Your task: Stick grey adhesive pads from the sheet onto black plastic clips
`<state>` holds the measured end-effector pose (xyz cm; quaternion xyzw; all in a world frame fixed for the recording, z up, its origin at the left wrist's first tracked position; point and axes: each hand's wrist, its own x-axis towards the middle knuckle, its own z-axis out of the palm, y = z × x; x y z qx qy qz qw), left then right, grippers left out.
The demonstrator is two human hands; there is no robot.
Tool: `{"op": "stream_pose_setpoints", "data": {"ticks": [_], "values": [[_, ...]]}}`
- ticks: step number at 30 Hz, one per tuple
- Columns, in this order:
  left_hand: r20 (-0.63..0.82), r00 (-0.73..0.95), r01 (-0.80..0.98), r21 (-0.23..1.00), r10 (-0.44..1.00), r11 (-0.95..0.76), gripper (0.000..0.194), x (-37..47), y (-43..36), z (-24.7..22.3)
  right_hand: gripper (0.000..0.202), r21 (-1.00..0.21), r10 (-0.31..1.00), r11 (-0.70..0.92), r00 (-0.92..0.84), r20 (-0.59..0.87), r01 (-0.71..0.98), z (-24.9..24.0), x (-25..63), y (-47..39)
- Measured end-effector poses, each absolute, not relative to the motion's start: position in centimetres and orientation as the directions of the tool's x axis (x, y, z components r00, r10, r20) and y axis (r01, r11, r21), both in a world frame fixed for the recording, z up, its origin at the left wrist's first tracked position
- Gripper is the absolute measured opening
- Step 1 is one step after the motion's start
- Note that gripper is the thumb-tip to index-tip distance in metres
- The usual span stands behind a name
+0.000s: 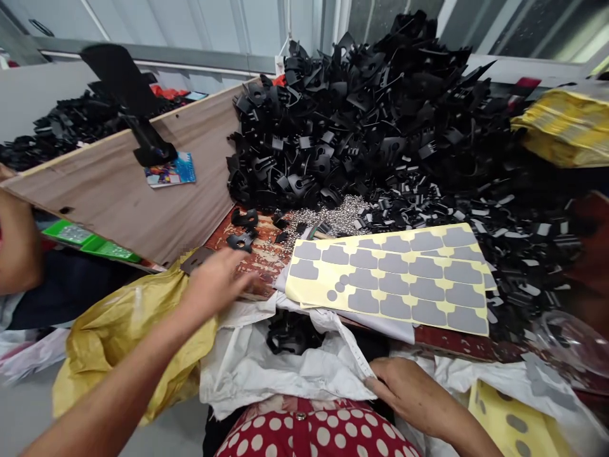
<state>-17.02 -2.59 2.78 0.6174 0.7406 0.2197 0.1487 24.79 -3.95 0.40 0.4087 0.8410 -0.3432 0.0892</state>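
Observation:
My left hand reaches over the table's front edge, slightly blurred, its fingers apart and nothing visible in them. Just beyond it lie loose black plastic clips. My right hand grips the rim of a white woven sack in front of my body. The sack's mouth gapes, and black plastic parts show inside. Above the sack, yellow sheets of grey die-cut stickers overlap on the table.
A tall heap of black plastic parts covers the back, with small metal balls before it. A wooden board divides the left side. A yellow sack hangs below. Another person's arm is at far left.

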Motion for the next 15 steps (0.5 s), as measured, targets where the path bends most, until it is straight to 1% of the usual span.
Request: {"op": "stream_pose_setpoints", "data": {"ticks": [1,2,3,5,8,10,12,13,15], "values": [[0.068,-0.243,0.88,0.434,0.968,0.191,0.049,-18.3,-0.6,2.9,0.033,-0.477,0.652,0.443,-0.638,-0.41,0.759,0.9,24.9,-3.8],[0.044,-0.275,0.936,0.24,0.96,0.257,0.051,-19.5,1.4,2.9,0.031,-0.46,0.683,0.448,-0.625,-0.378,0.767,1.5,24.9,-3.6],[-0.004,-0.307,0.948,0.087,0.952,0.306,0.053,-20.4,3.3,2.7,0.027,-0.46,0.714,0.447,-0.616,-0.333,0.767,2.1,24.8,-3.3],[-0.039,-0.321,0.946,0.036,0.946,0.323,0.054,-21.4,6.4,1.9,0.021,-0.521,0.766,0.444,-0.61,-0.202,0.729,3.2,23.8,-2.6],[-0.065,-0.319,0.942,0.085,0.945,0.324,0.048,-21.4,8.7,0.6,0.022,-0.69,0.801,0.452,-0.598,0.035,0.565,3.6,20.4,-0.8],[-0.054,-0.33,0.933,0.132,0.942,0.334,0.041,-21.2,8.9,0.3,0.022,-0.755,0.816,0.473,-0.55,0.181,0.454,2.6,17.3,1.0],[-0.03,-0.353,0.915,0.196,0.935,0.352,0.033,-21.2,8.3,0.7,0.022,-0.752,0.825,0.509,-0.487,0.287,0.418,1.0,14.5,2.9],[-0.012,-0.37,0.902,0.235,0.929,0.362,0.029,-21.3,7.9,1.1,0.024,-0.735,0.836,0.514,-0.452,0.312,0.443,0.1,13.4,3.8],[0.028,-0.405,0.865,0.334,0.914,0.374,0.024,-21.3,7.0,2.1,0.029,-0.679,0.868,0.485,-0.401,0.294,0.551,-1.5,11.8,5.0]]}}
